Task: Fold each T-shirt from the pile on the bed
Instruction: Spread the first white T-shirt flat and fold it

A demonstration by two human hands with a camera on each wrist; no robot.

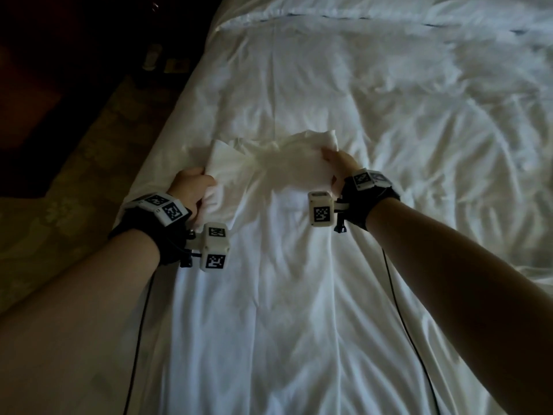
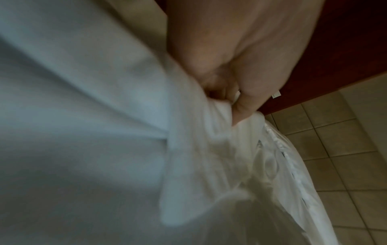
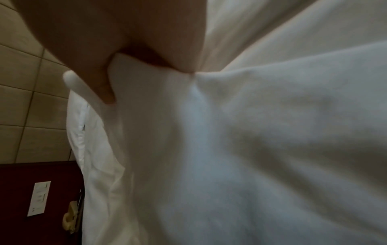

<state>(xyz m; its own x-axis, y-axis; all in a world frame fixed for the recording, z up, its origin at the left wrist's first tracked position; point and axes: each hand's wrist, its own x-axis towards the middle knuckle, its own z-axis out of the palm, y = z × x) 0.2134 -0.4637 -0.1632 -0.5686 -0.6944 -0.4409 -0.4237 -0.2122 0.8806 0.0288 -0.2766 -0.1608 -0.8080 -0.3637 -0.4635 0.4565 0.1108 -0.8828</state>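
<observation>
White cotton T-shirt, one item, lay spread on the bed, long axis running from the person toward the pillows, far end lifted and bunched between both hands.

Left hand: fingers curled round a wad of the shirt's left far corner, seemingly the sleeve or shoulder; the left wrist view showed the thumb pressed into gathered cloth. It sat nearer the person than the other hand.

Right hand: fingers and thumb pinched a fold at the right far corner; the right wrist view showed the thumb on top of the fabric.

Relation governing the next move, as judged: cloth lay directly in both grips, its free length trailing back toward the person, so a fold would likely carry the held end along that axis.

Containers: none seen. No pile of further shirts visible.

Floor at left, dark.
</observation>
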